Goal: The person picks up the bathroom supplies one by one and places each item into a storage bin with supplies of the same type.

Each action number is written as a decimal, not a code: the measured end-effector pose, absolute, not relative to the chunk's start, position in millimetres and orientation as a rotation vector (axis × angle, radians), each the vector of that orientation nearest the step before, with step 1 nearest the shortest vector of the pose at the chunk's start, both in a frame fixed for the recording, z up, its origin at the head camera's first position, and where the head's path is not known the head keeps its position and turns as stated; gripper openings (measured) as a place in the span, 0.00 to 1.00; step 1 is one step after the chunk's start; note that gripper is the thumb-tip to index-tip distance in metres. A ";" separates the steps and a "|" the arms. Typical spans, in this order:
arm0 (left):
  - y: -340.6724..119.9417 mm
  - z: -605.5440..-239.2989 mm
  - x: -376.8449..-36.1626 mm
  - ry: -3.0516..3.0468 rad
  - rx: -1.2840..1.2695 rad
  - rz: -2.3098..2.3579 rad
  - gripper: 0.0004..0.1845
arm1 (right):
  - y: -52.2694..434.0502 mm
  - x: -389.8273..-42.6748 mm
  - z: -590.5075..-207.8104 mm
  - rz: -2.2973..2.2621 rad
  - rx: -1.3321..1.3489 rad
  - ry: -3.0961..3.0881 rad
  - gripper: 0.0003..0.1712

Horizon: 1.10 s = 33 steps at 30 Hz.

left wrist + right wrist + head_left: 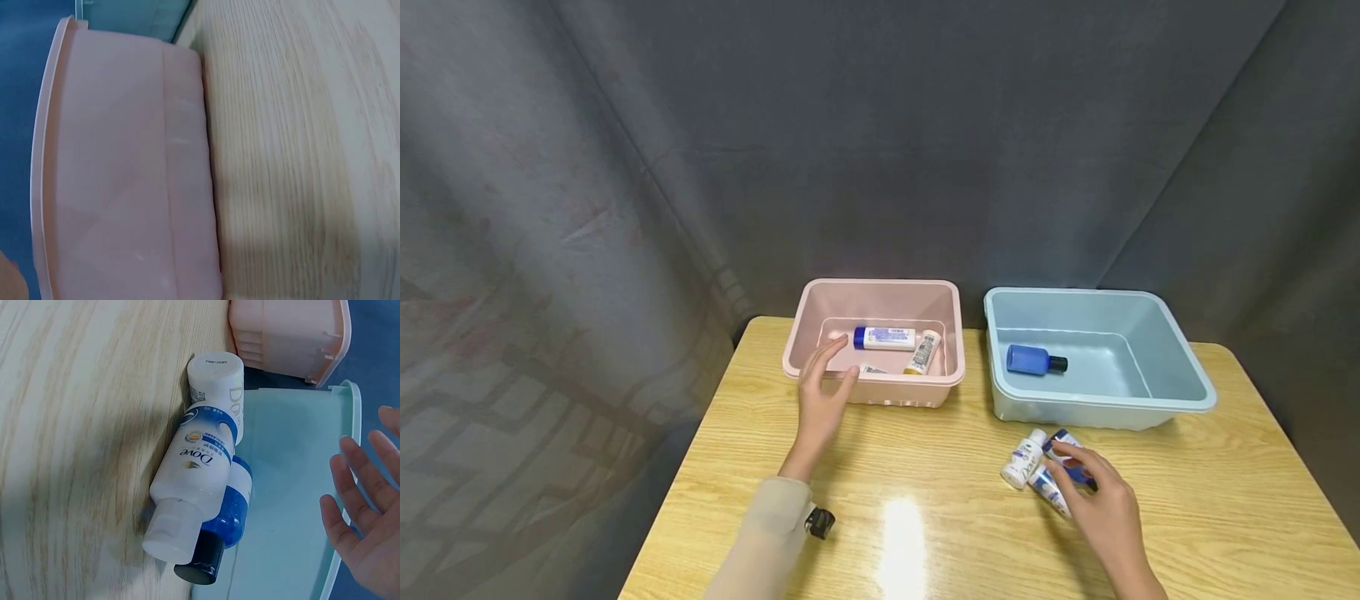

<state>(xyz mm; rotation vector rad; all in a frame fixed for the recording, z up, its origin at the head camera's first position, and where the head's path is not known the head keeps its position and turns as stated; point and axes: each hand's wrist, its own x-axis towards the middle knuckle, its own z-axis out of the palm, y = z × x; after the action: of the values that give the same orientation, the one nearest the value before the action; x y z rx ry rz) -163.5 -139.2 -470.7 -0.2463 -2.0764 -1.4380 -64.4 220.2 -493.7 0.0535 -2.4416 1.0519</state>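
My left hand (822, 408) is over the near left rim of the pink bin (951, 379), fingers extended and holding nothing. Inside lie a white bottle with a blue cap (887, 338), a white tube with a yellowish end (923, 353) and a third white item (872, 368), mostly hidden by the rim. My right hand (1105, 504) hovers above a small heap of bottles, its fingers spread and apart from them in the right wrist view. The heap holds a white Dove bottle (215, 384), a white-and-blue Dove bottle (194, 456) and a blue bottle with a black cap (230, 512).
Behind the heap stands a light blue bin (1172, 400) with a blue black-capped bottle (1028, 359) lying in it. Both bins sit at the back of the wooden table (970, 517), against a dark grey curtain (880, 150).
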 end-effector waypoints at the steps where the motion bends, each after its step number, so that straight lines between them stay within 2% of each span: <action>1: -137.2 -469.4 -163.4 -2.086 -0.254 -1.439 0.24 | 220.2 -64.3 -493.5 1.056 0.050 -2.440 0.18; 16: -92.1 -461.8 -174.9 -2.166 -0.467 -1.341 0.23 | 222.4 -61.6 -492.1 1.076 0.045 -2.444 0.18; 33: -47.1 -452.4 -182.7 -2.295 -0.499 -1.302 0.23 | 226.6 -60.9 -492.6 1.053 -0.032 -2.499 0.17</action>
<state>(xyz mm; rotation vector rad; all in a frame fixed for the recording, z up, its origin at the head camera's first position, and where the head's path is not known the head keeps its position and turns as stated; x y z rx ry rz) -182.7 -47.1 -452.4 -0.4992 -2.2949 -1.3020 -60.9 226.6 -492.6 -0.0316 -2.4987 1.0534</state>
